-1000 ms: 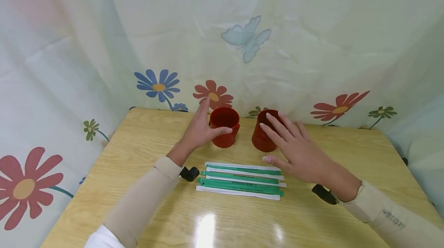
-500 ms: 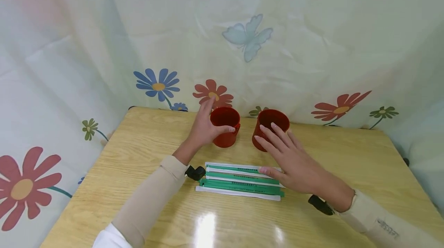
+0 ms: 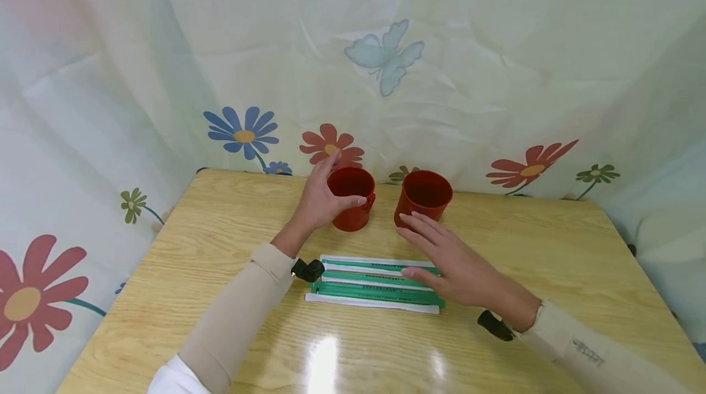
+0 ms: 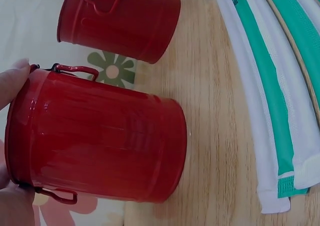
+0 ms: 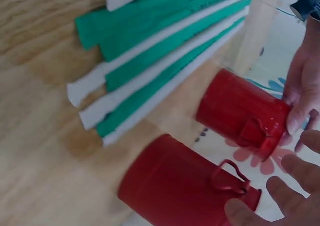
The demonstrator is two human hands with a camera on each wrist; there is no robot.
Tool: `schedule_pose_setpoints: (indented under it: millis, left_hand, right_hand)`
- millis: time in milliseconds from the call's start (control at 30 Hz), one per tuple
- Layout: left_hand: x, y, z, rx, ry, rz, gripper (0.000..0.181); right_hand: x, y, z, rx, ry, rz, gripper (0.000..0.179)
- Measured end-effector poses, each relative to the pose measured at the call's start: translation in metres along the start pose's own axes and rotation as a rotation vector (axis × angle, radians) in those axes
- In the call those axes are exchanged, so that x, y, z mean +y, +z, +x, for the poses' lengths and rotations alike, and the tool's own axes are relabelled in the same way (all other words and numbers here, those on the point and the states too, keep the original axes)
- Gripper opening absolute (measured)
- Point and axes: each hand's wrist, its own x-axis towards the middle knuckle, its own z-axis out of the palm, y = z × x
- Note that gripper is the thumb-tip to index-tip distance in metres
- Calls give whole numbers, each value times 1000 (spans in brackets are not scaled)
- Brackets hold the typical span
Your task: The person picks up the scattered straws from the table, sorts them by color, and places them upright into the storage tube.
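Note:
Two small red metal buckets with little side handles stand upright near the back of the table. My left hand [image 3: 318,201] holds the left bucket [image 3: 351,219] near its rim, thumb in front and fingers round the far left side; the left wrist view shows this bucket [image 4: 105,136] large. My right hand [image 3: 463,266], fingers spread and fairly straight, hovers in front of the right bucket [image 3: 409,205], holding nothing. In the right wrist view its fingers [image 5: 287,196] overlap that bucket [image 5: 172,186]; whether they touch it I cannot tell.
Several long, flat green and white wrapped sticks [image 3: 375,288] with dark print lie side by side in front of the buckets. The wooden table [image 3: 242,210] meets a flowered cloth backdrop [image 3: 485,75] behind the buckets.
My right hand has drawn back from over the right bucket's mouth towards the front, uncovering its rim. The left hand stays at the left bucket. The head view has shifted slightly.

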Motion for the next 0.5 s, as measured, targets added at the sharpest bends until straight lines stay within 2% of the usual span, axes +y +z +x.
schedule_pose_setpoints:
  millis: [200, 400, 500]
  left_hand:
    - [-1, 0, 0, -15, 18, -23, 96]
    - [-1, 0, 1, -18, 8, -23, 94]
    - [-1, 0, 2, -26, 6, -27, 94]
  right_hand:
    - [3, 11, 2, 12, 6, 15, 68]
    - [4, 19, 5, -53, 71, 32, 49]
    - [5, 23, 6, -68, 78, 12, 42]
